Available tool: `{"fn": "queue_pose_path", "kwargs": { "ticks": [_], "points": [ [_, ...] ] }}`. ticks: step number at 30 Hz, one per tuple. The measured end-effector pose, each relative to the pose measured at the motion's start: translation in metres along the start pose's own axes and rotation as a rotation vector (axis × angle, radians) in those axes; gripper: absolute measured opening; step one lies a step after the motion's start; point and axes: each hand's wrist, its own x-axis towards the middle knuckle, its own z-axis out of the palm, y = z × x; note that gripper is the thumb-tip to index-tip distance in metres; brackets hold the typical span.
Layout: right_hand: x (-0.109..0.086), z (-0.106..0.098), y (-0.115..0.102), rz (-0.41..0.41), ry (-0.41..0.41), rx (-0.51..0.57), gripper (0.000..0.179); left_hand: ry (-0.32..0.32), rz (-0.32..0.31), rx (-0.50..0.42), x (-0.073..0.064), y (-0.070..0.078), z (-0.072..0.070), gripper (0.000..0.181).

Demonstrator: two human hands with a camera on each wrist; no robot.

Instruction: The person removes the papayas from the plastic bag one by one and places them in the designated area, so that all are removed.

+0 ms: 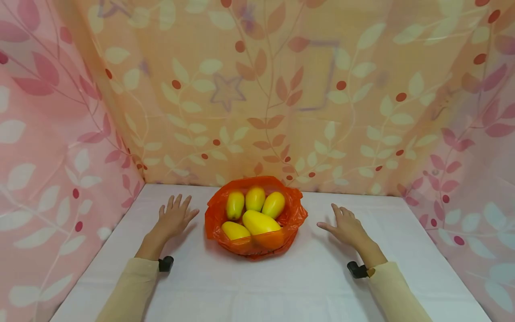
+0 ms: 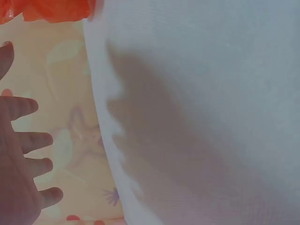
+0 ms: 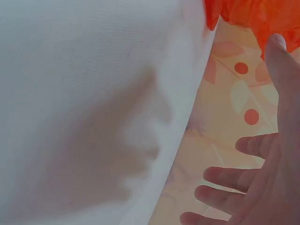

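Observation:
An orange-red plastic bag (image 1: 297, 210) sits on the white table with its mouth spread wide. Inside it lie several yellow-green mangoes (image 1: 257, 222); the bag's front edge partly covers the nearest ones. To the left of the bag, my left hand (image 1: 174, 217) is held over the table with fingers spread, touching nothing. My right hand (image 1: 347, 227) is on the other side, its fingers also spread and nothing in it. Both wrist views show the fingers apart, a shadow on the cloth, and just an edge of the bag (image 2: 56, 9) (image 3: 243, 14).
The table (image 1: 249, 286) has a white cloth over it. Leaf-patterned curtains hang behind it (image 1: 265, 112) and along both sides. A small black device (image 1: 166, 264) is strapped at the left wrist, and another black device (image 1: 357, 269) at the right.

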Motion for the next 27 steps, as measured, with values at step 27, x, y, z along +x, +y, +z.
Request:
{"fn": "queue_pose_path", "kwargs": {
  "ticks": [27],
  "points": [
    [0.003, -0.021, -0.011, -0.093, -0.038, 0.129, 0.099, 0.005, 0.043, -0.458, 0.007, 0.011, -0.002, 0.068]
  ]
}}
